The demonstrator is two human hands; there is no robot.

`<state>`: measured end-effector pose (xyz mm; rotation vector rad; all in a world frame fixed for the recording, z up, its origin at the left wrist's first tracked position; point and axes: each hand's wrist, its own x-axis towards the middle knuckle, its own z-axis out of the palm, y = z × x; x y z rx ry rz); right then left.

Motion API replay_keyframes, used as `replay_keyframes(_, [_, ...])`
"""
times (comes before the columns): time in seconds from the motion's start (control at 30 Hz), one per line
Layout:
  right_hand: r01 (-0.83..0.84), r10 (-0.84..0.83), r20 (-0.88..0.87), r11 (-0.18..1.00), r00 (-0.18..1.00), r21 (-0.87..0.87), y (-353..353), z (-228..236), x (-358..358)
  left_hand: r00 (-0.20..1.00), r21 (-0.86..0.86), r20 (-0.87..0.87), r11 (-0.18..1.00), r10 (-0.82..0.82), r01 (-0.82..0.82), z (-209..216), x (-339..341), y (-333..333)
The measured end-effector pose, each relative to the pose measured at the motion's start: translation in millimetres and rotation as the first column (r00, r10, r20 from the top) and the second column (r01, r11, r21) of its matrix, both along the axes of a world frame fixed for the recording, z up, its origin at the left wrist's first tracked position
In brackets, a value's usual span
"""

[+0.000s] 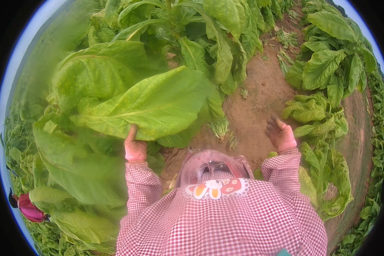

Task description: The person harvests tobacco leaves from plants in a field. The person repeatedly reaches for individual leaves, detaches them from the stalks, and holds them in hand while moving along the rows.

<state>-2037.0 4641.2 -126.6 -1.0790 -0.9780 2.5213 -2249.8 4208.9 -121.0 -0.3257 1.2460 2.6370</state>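
Note:
My left hand (135, 147) grips large, broad tobacco leaves near their lower edge. Its thumb lies over the top leaf (153, 106), while the other fingers are hidden underneath. That leaf is yellow-green with a pale midrib and spreads to the right. Behind it, another wide leaf (94, 72) overlaps; whether my hand holds that one too I cannot tell. Over the bare soil on the right, my right hand (281, 135) is empty, its fingers loosely curled and apart. Dark smudges mark its fingers. Both arms wear red-and-white checked sleeves.
A tall leafy tobacco plant (175, 25) stands ahead. Reddish soil (260, 94) runs between the rows, with cut tufts (219, 127) on it. Another row of plants (324, 68) lines the right. Far left, a person in a pink-red top (31, 209) is among the plants.

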Motion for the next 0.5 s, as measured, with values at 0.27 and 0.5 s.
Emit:
replay_keyframes(0.27, [0.163,-0.154,0.067,0.972,0.986,-0.169,2.8,-71.8,76.5,0.998,0.039,0.053,0.999,0.034,-0.036,-11.0,28.9,-3.3])
replay_keyframes(0.5, [0.258,-0.245,0.090,0.950,0.965,-0.175,23.0,-65.8,103.0,0.966,-0.098,0.257,0.995,-0.009,0.035,-20.8,66.8,33.4])
